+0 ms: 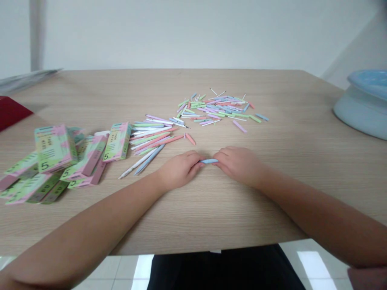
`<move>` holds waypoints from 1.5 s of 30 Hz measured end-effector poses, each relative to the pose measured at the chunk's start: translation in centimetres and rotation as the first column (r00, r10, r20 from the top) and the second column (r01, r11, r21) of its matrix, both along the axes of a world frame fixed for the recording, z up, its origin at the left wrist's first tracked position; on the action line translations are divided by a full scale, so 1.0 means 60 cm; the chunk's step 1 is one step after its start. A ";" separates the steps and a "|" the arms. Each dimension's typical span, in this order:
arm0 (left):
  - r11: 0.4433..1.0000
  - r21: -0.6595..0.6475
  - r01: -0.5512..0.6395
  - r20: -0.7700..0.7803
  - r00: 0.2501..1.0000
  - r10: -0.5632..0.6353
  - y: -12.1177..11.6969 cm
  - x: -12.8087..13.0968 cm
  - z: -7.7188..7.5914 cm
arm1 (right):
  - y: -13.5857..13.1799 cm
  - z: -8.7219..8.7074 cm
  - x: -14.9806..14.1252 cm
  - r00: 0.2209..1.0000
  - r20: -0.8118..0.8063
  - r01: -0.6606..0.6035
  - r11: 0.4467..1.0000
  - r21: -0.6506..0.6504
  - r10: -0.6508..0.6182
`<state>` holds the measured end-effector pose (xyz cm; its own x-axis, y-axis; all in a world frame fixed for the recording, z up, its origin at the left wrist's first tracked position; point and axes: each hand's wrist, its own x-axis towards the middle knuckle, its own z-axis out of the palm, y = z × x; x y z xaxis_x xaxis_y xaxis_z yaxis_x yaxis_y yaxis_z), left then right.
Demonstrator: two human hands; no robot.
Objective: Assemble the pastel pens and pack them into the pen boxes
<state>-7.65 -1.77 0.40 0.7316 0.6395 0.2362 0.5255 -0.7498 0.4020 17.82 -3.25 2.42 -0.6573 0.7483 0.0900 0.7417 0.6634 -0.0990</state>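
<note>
Between my two hands a light blue pen is held level, just above or on the table near its middle. My left hand pinches its left end, and my right hand pinches its right end. Only the pen's middle part shows; the fingers cover both ends. Left of my left hand lies a bundle of pens in white, coral, green, blue and lilac. Beyond my hands spreads a loose heap of pastel pen parts, with short coloured tubes and thin white sticks. A coral piece lies just past my left hand.
Several green and pink cartons marked 5 are piled at the left. A red object and a clear plastic sheet sit at the far left. At the right stands a pale blue rounded object. The wooden table meets a white wall.
</note>
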 end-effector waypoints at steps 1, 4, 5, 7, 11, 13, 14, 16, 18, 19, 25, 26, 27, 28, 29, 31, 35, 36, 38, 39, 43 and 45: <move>1.000 0.001 0.017 -0.017 1.000 -0.017 0.001 0.000 -0.001 | 0.002 -0.002 -0.001 0.997 0.063 -0.058 0.997 0.059 0.054; 0.999 0.033 0.024 -0.080 0.997 -0.021 -0.001 0.001 -0.001 | 0.007 -0.008 -0.002 0.978 0.149 -0.162 0.982 0.097 0.146; 0.999 0.047 0.016 -0.098 0.995 -0.012 -0.002 0.002 -0.002 | 0.007 -0.009 -0.001 0.978 0.143 -0.162 0.984 0.080 0.149; 0.998 0.069 0.000 -0.120 0.993 0.008 -0.006 0.004 -0.002 | 0.008 -0.009 0.000 0.988 0.079 -0.135 0.991 0.001 0.134; 0.994 0.109 -0.005 -0.136 0.990 0.020 -0.017 0.011 -0.003 | 0.014 -0.004 0.003 0.983 -0.181 -0.045 0.917 -0.395 -0.029; 0.988 0.154 0.007 -0.154 0.988 0.017 -0.022 0.015 -0.003 | 0.018 -0.002 0.003 0.948 -0.236 -0.005 0.735 -0.678 -0.212; 0.985 0.175 0.008 -0.160 0.987 0.021 -0.023 0.017 -0.003 | 0.020 -0.002 0.003 0.929 -0.230 0.002 0.625 -0.780 -0.290; 0.981 0.192 -0.017 -0.155 0.987 0.047 -0.023 0.020 -0.004 | 0.020 -0.004 0.002 0.900 -0.222 0.007 0.521 -0.854 -0.375; 0.986 0.150 -0.068 -0.129 0.988 0.088 -0.019 0.023 -0.004 | 0.016 -0.005 0.003 0.898 -0.278 0.028 0.675 -0.737 -0.342; 0.990 0.109 -0.085 -0.119 0.988 0.098 -0.015 0.024 -0.004 | 0.014 -0.004 0.005 0.916 -0.301 0.034 0.799 -0.600 -0.265; 0.996 -0.015 -0.087 -0.115 0.990 0.085 -0.002 0.037 0.005 | 0.003 0.008 0.010 0.981 0.073 -0.185 0.981 0.061 0.180; 0.996 -0.022 -0.090 -0.116 0.989 0.087 -0.001 0.038 0.007 | 0.003 0.010 0.010 0.979 0.103 -0.185 0.979 0.086 0.176; 0.995 -0.031 -0.093 -0.117 0.989 0.089 0.001 0.040 0.009 | 0.003 0.011 0.011 0.978 0.121 -0.180 0.978 0.104 0.168; 0.995 -0.041 -0.094 -0.118 0.989 0.088 0.002 0.042 0.010 | 0.004 0.011 0.012 0.979 0.131 -0.173 0.978 0.116 0.157; 0.994 -0.051 -0.094 -0.118 0.989 0.087 0.004 0.043 0.010 | 0.005 0.011 0.014 0.981 0.135 -0.159 0.979 0.126 0.142; 0.993 -0.069 -0.094 -0.116 0.990 0.086 0.010 0.045 0.010 | 0.007 0.012 0.018 0.983 0.141 -0.136 0.981 0.138 0.117; 0.994 -0.064 -0.084 -0.138 0.988 0.075 0.017 0.046 0.005 | 0.008 0.014 0.022 0.981 0.143 -0.145 0.983 0.114 0.128; 0.996 -0.047 -0.081 -0.148 0.986 0.073 0.016 0.045 0.004 | 0.007 0.015 0.020 0.980 0.142 -0.153 0.983 0.098 0.139; 0.997 0.010 -0.071 -0.160 0.984 0.072 0.011 0.043 0.000 | 0.006 0.017 0.016 0.985 0.121 -0.134 0.989 0.054 0.127; 0.997 0.050 -0.065 -0.161 0.984 0.072 0.008 0.042 -0.002 | 0.007 0.018 0.014 0.990 0.093 -0.111 0.994 0.016 0.109; 0.963 0.268 -0.035 -0.150 0.986 0.078 -0.007 0.040 -0.009 | 0.013 0.021 0.010 0.989 -0.145 -0.031 0.941 -0.336 -0.019; 0.931 0.365 0.003 -0.162 0.985 0.061 -0.012 0.039 -0.010 | 0.017 0.020 0.010 0.959 -0.244 -0.046 0.768 -0.638 -0.145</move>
